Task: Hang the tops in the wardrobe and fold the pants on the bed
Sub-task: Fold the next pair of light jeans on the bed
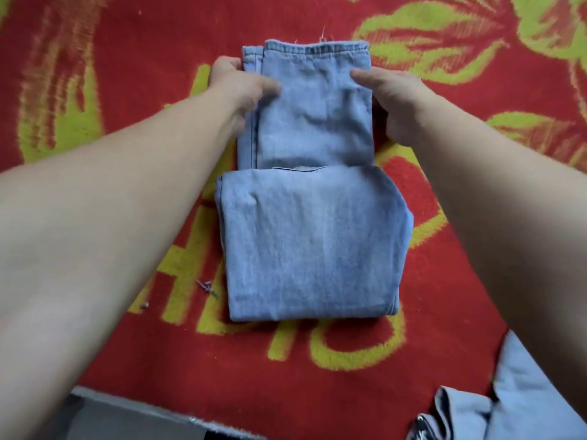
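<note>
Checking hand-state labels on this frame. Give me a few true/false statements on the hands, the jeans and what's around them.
1. The left hand and right hand each grip a side of the jeans at the far end. True.
2. The jeans are black. False: they are light blue.
3. The jeans lie on a red and yellow-green blanket. True.
4. The jeans lie flat at full length. False: the near part is folded over.
5. A pale blue garment lies at the near right. True.
</note>
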